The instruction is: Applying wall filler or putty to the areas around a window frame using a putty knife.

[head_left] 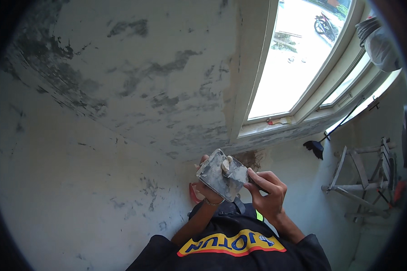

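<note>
Just below the middle of the head view, my left hand (pixel 207 191) grips a grey, putty-smeared metal plate (pixel 211 174) from beneath, its fingers partly hidden by it. An off-white lump of putty (pixel 225 165) lies on the plate. My right hand (pixel 269 189) is closed on a smaller, smeared scraper blade (pixel 237 175), which overlaps the plate's right part beside the lump. A red object (pixel 194 193) shows lower down, behind my left hand.
A patchy grey-and-white wall (pixel 158 90) meets the pale floor (pixel 68 189). At upper right are a bright window (pixel 294 63) and a wrapped bundle (pixel 379 49). A long-handled black broom (pixel 314 148) leans below, beside a wooden trestle (pixel 364 185) at the right.
</note>
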